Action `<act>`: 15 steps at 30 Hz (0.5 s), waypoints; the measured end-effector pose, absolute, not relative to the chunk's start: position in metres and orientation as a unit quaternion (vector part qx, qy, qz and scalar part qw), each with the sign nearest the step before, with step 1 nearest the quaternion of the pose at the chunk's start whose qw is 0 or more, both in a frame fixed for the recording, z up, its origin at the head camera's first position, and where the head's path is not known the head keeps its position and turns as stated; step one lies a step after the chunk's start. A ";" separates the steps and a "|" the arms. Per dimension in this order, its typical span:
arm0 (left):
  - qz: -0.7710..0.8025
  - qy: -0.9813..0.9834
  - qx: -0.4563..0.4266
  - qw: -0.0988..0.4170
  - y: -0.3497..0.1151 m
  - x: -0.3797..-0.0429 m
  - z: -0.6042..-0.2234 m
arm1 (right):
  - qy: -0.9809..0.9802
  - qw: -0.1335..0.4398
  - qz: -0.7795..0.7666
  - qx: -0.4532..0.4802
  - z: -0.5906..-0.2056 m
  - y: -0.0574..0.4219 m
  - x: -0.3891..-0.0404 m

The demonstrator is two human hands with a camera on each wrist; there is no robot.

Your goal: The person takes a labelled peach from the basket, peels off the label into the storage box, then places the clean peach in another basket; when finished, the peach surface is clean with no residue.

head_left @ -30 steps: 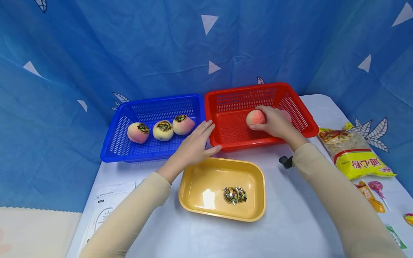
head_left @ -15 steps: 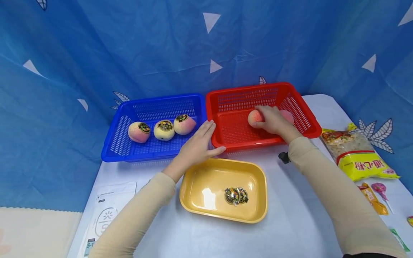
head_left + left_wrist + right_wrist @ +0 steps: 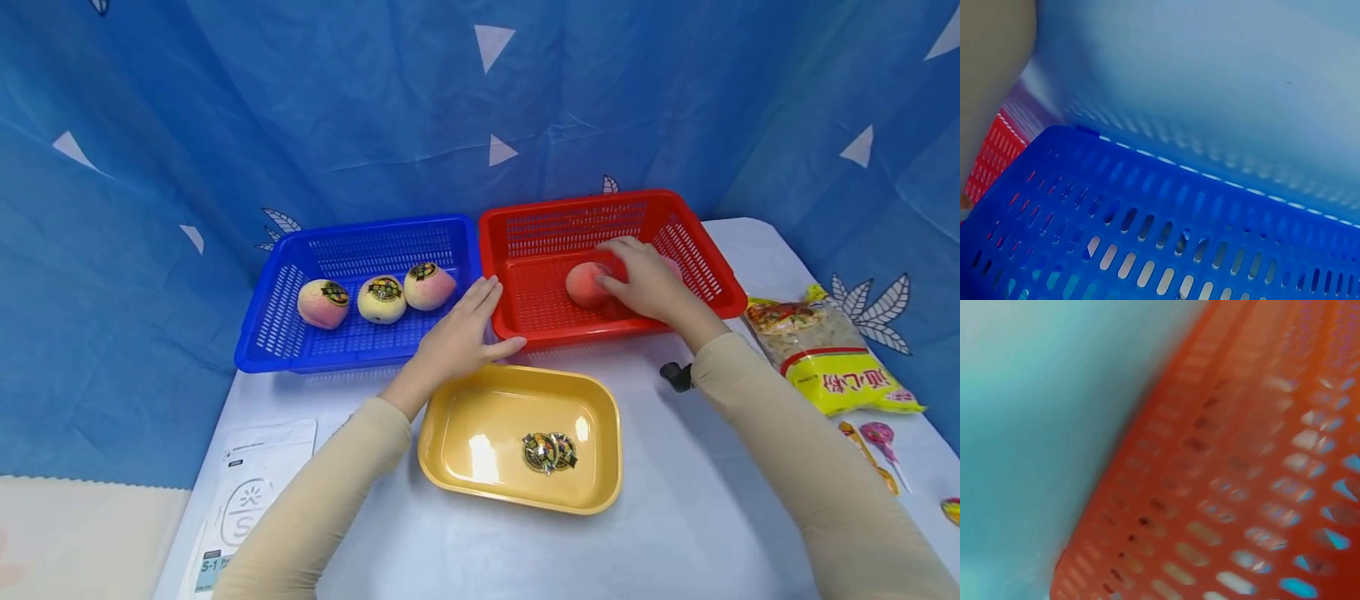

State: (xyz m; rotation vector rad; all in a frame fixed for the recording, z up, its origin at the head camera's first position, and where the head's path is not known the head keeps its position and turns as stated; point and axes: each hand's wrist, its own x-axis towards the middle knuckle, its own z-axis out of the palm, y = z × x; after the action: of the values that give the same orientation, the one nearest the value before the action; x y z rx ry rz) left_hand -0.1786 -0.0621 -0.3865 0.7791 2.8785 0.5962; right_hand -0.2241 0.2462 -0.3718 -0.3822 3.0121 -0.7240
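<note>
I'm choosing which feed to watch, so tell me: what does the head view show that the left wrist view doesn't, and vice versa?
Only the head view clearly shows the yellow tray with shiny labels, the left hand over the baskets' adjoining edges, and the right hand at a peach in the red basket.

Only the left wrist view gives a close-up of the slotted wall of the blue basket, with pale shapes behind it I can't identify.

Both show the two baskets, though the left wrist view catches just a slice of the red one.
</note>
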 end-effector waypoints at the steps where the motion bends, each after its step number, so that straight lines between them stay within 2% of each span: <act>1: 0.197 0.945 0.256 0.051 -0.062 -0.178 -0.386 | 0.963 -0.003 -0.235 -0.132 -0.370 0.244 -0.218; 6: 0.200 0.945 0.254 0.055 -0.062 -0.178 -0.387 | 0.940 -0.077 -0.268 -0.196 -0.364 0.234 -0.176; 8: 0.199 0.945 0.256 0.054 -0.062 -0.179 -0.389 | 0.924 -0.090 -0.292 -0.230 -0.364 0.232 -0.155; 11: 0.198 0.945 0.256 0.052 -0.062 -0.179 -0.390 | 0.913 -0.064 -0.307 -0.262 -0.369 0.228 -0.126; 15: 0.199 0.945 0.254 0.048 -0.062 -0.179 -0.389 | 0.917 0.025 -0.294 -0.267 -0.383 0.224 -0.105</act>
State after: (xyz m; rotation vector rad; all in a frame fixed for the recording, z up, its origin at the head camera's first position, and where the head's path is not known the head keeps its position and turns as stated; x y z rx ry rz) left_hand -0.1792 -0.0620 -0.3893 0.7746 2.8822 0.6075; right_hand -0.1053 0.2239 -0.3832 -0.8251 2.8363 -0.9102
